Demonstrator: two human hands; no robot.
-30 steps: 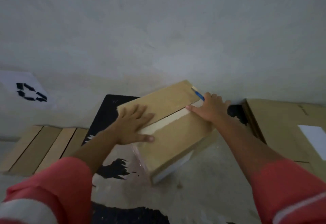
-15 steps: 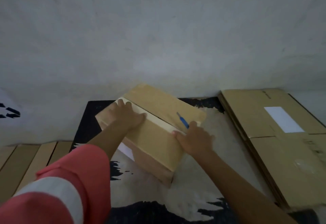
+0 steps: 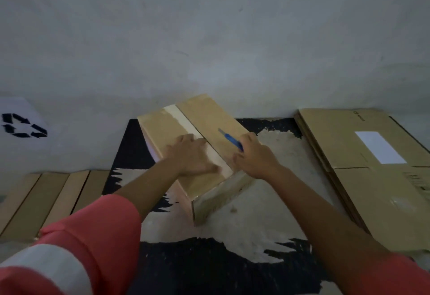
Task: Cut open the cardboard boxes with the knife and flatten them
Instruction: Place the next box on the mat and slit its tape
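Observation:
A closed brown cardboard box stands on the floor by the wall, with a pale strip of tape along its top seam. My left hand lies flat on the top, fingers spread across the tape. My right hand grips a blue-handled knife at the box's right edge. The blade points up and left over the right-hand flap, close to the seam. Whether the tip touches the cardboard I cannot tell.
A stack of flattened boxes with a white label lies on the right. More flat cardboard lies at the left. A recycling sign is on the wall. The floor mat under the box is black with worn pale patches.
The box has turned so its seam runs from upper left to lower right. My left hand has slid down the tape toward me. My right hand with the knife stays at the box's right side.

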